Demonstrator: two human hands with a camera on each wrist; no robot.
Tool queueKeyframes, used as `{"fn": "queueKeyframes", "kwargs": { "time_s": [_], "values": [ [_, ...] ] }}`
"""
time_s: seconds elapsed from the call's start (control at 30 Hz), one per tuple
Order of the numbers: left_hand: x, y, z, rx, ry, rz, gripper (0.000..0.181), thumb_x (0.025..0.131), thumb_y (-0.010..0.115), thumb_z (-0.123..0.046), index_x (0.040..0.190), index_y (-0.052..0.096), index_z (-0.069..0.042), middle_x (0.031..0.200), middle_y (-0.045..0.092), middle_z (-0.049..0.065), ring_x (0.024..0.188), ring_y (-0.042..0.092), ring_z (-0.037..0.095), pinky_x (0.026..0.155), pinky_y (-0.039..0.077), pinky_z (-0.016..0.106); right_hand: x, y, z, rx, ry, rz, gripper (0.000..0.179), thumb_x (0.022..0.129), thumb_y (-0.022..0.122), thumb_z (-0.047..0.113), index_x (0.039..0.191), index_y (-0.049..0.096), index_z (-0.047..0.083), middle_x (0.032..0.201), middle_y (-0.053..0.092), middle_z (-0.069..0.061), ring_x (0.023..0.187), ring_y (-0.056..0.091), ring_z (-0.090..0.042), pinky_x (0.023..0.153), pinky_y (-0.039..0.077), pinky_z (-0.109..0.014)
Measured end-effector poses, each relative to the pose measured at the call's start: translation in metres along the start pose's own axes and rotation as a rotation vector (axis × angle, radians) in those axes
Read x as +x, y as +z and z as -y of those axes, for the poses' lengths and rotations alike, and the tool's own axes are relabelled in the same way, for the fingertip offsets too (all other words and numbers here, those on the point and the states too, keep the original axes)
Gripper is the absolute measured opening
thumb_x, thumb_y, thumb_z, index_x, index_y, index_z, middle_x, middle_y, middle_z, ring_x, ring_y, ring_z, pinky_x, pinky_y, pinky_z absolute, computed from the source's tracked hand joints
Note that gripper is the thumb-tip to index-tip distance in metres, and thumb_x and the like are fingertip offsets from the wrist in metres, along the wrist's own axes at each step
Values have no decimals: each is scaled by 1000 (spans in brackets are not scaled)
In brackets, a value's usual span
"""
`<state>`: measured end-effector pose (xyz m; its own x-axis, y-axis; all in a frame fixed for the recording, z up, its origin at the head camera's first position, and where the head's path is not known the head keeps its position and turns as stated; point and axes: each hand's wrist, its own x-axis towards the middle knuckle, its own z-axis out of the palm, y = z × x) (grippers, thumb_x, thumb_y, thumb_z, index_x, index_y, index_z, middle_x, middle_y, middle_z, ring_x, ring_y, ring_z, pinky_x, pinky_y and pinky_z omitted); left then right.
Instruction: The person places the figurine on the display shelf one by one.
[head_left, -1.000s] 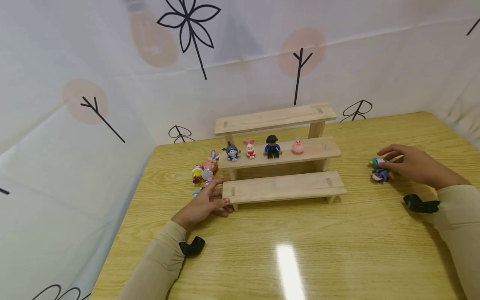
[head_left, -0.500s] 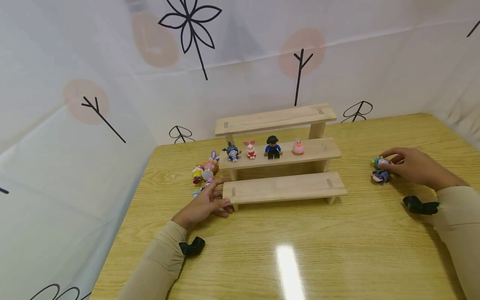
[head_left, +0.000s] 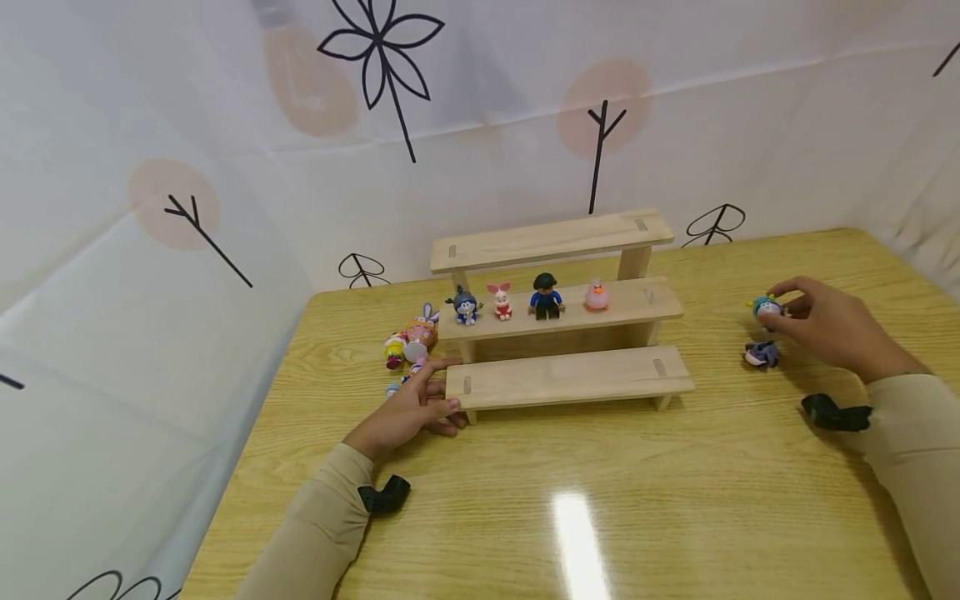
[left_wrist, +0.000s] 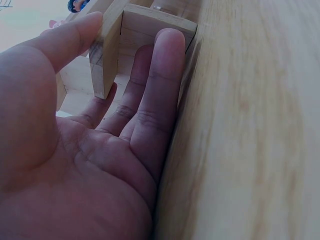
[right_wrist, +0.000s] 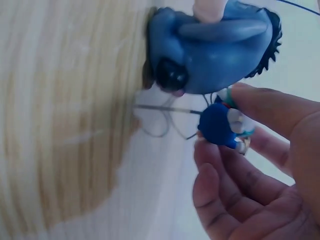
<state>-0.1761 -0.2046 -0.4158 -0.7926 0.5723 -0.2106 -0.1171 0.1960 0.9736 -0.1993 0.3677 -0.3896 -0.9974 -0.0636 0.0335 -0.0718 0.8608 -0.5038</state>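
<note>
Wooden 3-tier stand [head_left: 562,379]: left hand [head_left: 405,410] has fingers clamped on its lower left end, probably bracing it. Right hand [head_left: 836,327] has fingers pinching the blue figurine [head_left: 768,309], clear of the tabletop [head_left: 450,517].

A white cloth [head_left: 487,179] spans the top and left of the head view, printed with a black-outlined flower [head_left: 378,37] at upper left of centre, pale peach blotches [head_left: 573,125], and bare black twigs [head_left: 597,158]. Below it, a yellowish wood-grained tabletop [head_left: 480,517] stretches across the lower frame, a bright white glare [head_left: 576,537] streaking it at bottom centre.
</note>
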Motion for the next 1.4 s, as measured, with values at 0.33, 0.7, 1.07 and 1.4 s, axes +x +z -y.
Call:
{"fn": "queueKeyframes", "kwargs": {
  "time_s": [0.33, 0.7, 1.07, 1.4],
  "values": [
    [0, 0, 0, 10, 6, 6, 65, 102, 59, -18, 156, 23, -28, 133, 55, 23, 98, 70, 21, 85, 62, 41, -1, 1, 25, 60, -15, -179, 57, 99, 62, 37, 137, 46, -2, 108, 66, -35, 74, 60, -3, 54, 45, -25],
    [0, 1, 0, 4, -5, -4, 66, 102, 60, -18, 156, 23, -26, 132, 55, 24, 98, 71, 21, 84, 62, 41, -10, 4, 62, 142, -101, -358, 50, 95, 69, 30, 132, 51, 1, 103, 67, -32, 69, 42, 22, 52, 38, -9],
    [-1, 1, 1, 16, -6, -10, 66, 102, 60, -21, 156, 23, -28, 132, 55, 23, 99, 70, 23, 85, 61, 42, -10, 13, 114, 211, -301, -535, 45, 87, 77, 11, 126, 58, 1, 94, 70, -26, 74, 46, 17, 62, 37, -2],
    [0, 1, -1, 11, -7, -6, 66, 102, 60, -20, 156, 23, -27, 132, 55, 23, 98, 70, 22, 85, 62, 42, -3, 28, 143, 313, -373, -516, 48, 84, 79, 5, 125, 55, 3, 101, 71, -26, 81, 51, 8, 66, 40, -4]
  ]
}}
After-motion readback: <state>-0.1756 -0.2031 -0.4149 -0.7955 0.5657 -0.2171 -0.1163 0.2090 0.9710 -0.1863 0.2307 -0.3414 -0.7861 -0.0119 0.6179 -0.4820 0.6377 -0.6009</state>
